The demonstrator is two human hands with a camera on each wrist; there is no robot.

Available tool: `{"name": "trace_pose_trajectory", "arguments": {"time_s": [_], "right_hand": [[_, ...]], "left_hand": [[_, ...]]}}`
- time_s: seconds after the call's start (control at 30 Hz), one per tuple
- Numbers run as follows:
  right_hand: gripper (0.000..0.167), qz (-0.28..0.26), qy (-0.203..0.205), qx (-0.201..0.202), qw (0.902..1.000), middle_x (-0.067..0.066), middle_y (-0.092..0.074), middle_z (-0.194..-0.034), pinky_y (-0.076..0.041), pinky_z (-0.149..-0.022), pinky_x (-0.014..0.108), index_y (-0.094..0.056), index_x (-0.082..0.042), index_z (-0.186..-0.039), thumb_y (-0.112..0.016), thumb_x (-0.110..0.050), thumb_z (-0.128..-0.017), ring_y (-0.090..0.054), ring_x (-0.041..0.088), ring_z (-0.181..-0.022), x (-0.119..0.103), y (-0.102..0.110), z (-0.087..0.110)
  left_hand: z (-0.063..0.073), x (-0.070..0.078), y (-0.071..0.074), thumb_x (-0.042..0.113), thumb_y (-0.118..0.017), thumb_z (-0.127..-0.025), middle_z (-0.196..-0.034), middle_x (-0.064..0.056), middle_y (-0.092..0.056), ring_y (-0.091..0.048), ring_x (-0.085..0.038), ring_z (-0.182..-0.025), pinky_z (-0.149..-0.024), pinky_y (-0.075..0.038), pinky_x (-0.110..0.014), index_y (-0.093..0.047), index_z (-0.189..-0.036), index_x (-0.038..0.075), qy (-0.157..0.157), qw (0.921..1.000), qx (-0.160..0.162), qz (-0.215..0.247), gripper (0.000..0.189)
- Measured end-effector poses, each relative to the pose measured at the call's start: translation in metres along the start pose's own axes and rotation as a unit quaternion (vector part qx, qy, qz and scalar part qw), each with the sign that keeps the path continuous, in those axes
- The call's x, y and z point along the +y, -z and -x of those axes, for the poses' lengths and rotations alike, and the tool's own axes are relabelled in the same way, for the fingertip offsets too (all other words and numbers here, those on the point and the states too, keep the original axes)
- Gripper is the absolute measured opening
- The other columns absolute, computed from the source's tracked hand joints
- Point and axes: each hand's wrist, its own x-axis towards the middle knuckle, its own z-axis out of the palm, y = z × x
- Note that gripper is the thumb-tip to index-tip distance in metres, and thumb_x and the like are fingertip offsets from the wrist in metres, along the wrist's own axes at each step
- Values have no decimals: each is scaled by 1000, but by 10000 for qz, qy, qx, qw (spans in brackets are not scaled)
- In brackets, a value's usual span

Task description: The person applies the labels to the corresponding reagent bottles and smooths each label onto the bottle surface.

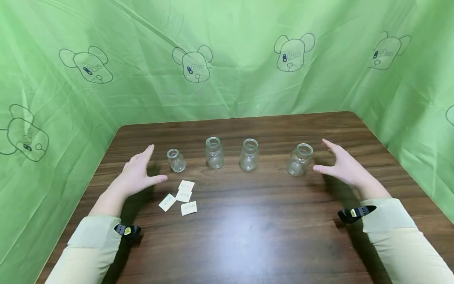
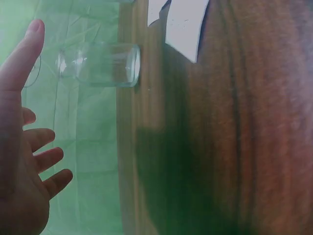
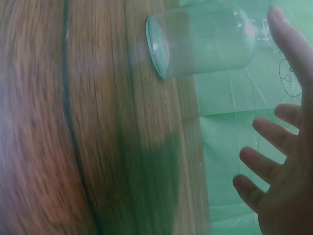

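Note:
My left hand point(image 1: 138, 171) hovers over the table's left side, thumb and fingers spread, holding nothing. Just right of it stands a small glass jar point(image 1: 176, 161), seen sideways in the left wrist view. Below that jar lie several white paper slips with handwriting, among them a lone slip point(image 1: 167, 202) and another slip point(image 1: 189, 208). On the right, my right hand point(image 1: 342, 165) is spread and holds nothing. Beside its thumb is a wide glass jar point(image 1: 300, 159), which also shows in the right wrist view. Two more open glass jars, one point(image 1: 214, 153) and another point(image 1: 249, 155), stand upright between.
The brown wooden table point(image 1: 248, 236) has its far edge against a green cloth point(image 1: 234, 90) with printed bear heads. More green cloth hangs at the left and right. A dark band point(image 1: 131, 232) sits on the left wrist, and a similar band point(image 1: 356, 214) on the right.

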Motion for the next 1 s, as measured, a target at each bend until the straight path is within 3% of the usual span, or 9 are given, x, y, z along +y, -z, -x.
{"name": "trace_pose_trajectory", "arguments": {"time_s": [0.23,0.37,0.47,0.57,0.77,1.0], "right_hand": [[83,-870,-38,261,9959,21,-38,-140,-31,-92,59,-21,-6,-148,-70,-29,-85,-37,43,-124,3,-15,8],[70,-1102,84,551,9924,21,-45,-133,-45,-85,31,-31,-4,-142,-68,-26,-87,-52,26,-112,6,-26,11],[58,-1341,280,835,9870,19,-51,-123,-44,-71,13,-39,-1,-135,-68,-19,-87,-56,5,-96,6,-35,13],[51,-1553,398,1006,9819,13,-55,-116,-45,-68,13,-43,2,-129,-67,-13,-87,-55,-4,-87,6,-41,16],[42,-1914,582,1083,9738,2,-60,-104,-46,-66,15,-47,5,-122,-66,-4,-86,-58,1,-81,4,-52,19],[32,-2428,700,1084,9615,-3,-62,-93,-47,-64,15,-47,12,-112,-63,2,-86,-60,1,-78,1,-59,23]], "left_hand": [[9,-3,-14,44,-74,-77,-147,-22,-29,-22,-46,-130,-99,-23,-62,-16,-149,5,-5,9970,229,743,101],[13,-2,-22,37,-77,-76,-138,-20,-41,-29,-41,-127,-97,-28,-59,-29,-144,3,-46,9924,443,1144,90],[16,-1,-27,34,-77,-77,-135,-20,-44,-32,-39,-125,-97,-28,-58,-32,-142,4,-24,9891,473,1391,84],[17,1,-32,33,-76,-78,-134,-19,-46,-34,-39,-125,-98,-27,-58,-34,-141,5,-3,9865,414,1584,81],[19,5,-40,32,-73,-81,-130,-16,-50,-43,-36,-121,-96,-32,-56,-36,-140,9,2,9827,151,1844,73],[17,8,-50,28,-71,-84,-127,-12,-54,-48,-31,-116,-95,-36,-50,-42,-136,8,-303,9809,-60,1920,62]]}}
